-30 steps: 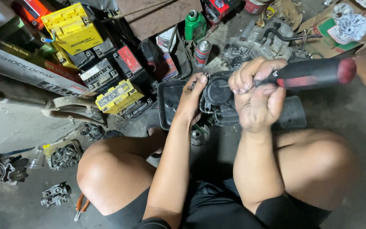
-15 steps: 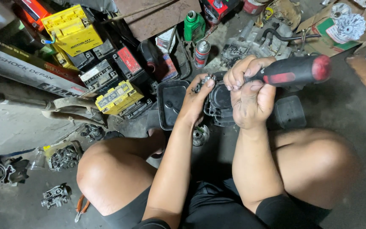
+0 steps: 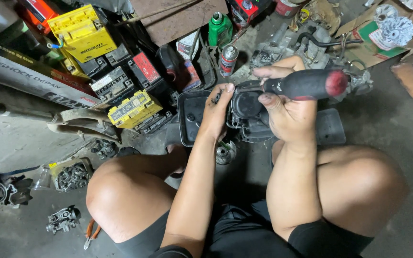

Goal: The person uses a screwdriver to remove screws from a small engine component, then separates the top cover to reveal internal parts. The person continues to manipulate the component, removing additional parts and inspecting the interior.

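Screwdriver: the screwdriver (image 3: 307, 84) lies almost level across the view, its long axis left to right; the red butt end points right, the shaft end points left toward the black part.
Right hand: the right hand (image 3: 288, 107) wraps its fingers tight round the black handle, thumb on top.
Left hand: the left hand (image 3: 216, 112) rests on the black part (image 3: 247, 112), fingertips pressed to its top edge; whether they pinch anything I cannot tell.
Place: the part sits on a black tray (image 3: 187, 119), on the floor in front of the knees.
Nearby: a spray can (image 3: 228, 59), a green bottle (image 3: 220, 28) and a yellow battery (image 3: 132, 107) lie behind.
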